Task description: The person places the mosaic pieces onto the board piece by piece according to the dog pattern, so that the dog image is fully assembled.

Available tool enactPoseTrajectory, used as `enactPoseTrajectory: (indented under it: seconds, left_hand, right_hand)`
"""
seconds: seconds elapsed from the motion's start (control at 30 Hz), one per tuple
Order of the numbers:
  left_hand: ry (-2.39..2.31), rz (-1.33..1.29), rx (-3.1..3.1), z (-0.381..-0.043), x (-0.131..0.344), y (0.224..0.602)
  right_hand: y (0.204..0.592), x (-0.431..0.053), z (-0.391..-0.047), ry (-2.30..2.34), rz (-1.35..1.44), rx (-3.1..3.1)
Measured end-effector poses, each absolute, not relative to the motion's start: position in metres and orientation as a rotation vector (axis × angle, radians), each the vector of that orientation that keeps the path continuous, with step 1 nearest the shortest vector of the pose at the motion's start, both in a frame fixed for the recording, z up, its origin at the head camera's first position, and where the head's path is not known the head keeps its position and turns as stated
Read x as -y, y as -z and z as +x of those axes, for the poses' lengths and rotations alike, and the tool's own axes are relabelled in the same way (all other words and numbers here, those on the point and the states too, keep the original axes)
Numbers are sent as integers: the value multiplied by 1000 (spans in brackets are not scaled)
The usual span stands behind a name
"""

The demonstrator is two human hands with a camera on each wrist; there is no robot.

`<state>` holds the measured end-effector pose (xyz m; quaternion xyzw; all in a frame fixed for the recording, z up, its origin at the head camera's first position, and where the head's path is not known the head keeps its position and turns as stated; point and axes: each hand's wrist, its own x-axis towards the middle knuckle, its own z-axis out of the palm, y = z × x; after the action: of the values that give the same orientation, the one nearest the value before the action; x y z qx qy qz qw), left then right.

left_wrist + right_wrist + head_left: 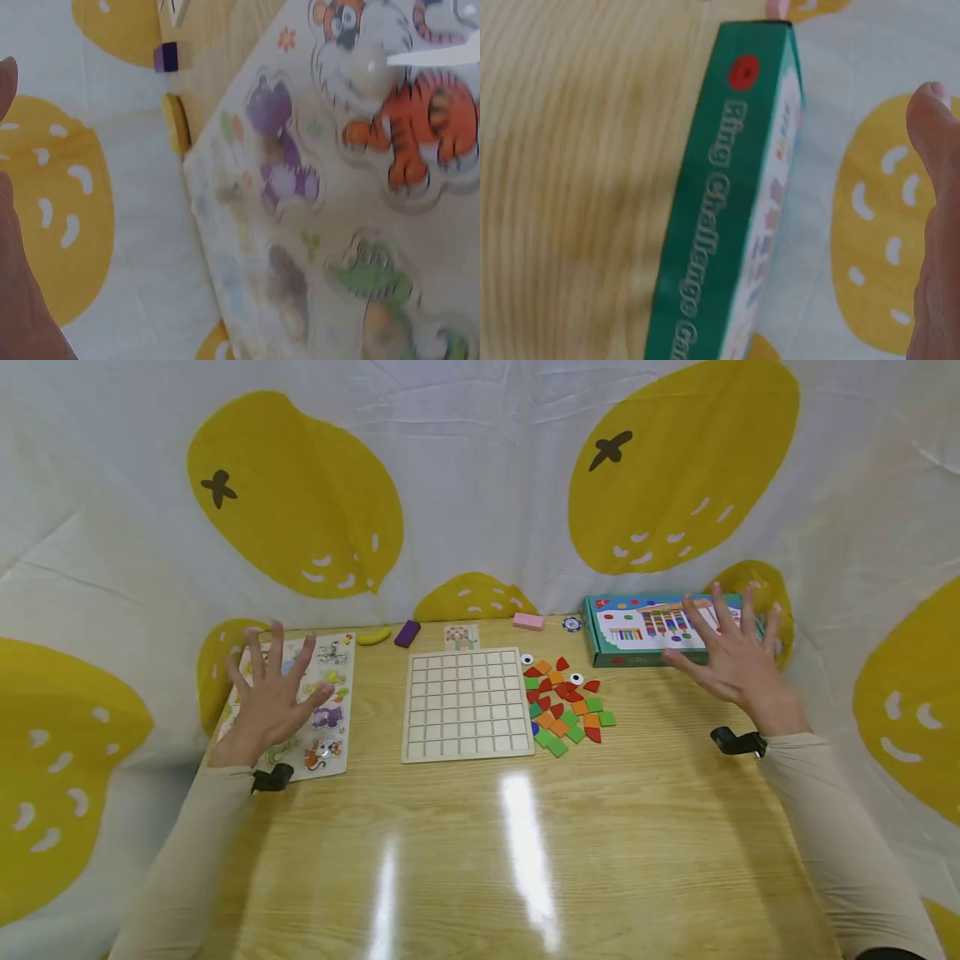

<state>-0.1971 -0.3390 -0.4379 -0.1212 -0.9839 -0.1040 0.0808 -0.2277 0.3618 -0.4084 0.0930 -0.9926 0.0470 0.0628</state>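
Just beside the empty grid tray [466, 703] lie coloured pieces [566, 706].

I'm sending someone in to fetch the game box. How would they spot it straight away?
Start at the wooden table and go to its far right corner, past the pile of coloured tiles. The game box lies flat there under the right hand: green-sided, with a colourful lid, the only box on the table.

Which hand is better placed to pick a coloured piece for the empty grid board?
Probably the right hand. The coloured pieces lie to the right of the grid board, on its side. The left hand hovers over the animal puzzle, beyond the board.
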Motion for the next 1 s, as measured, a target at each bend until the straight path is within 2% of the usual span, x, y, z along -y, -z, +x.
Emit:
enactPoseTrajectory:
  seconds: [0.53,0.7,0.9,1.0]
  left_hand:
    - [398,-587,3066,-190,265,482]
    - [597,-723,3135,-179,238,490]
    - [1053,-595,3121,-162,217,503]
    - [1034,-577,3082,-157,211,511]
  right_hand:
    - [471,-312,-230,-429,438,2798]
    - [490,-293,-228,-621,486,2694]
    - [500,-266,-230,-794,479,2750]
    - [505,-261,-231,-809,461,2792]
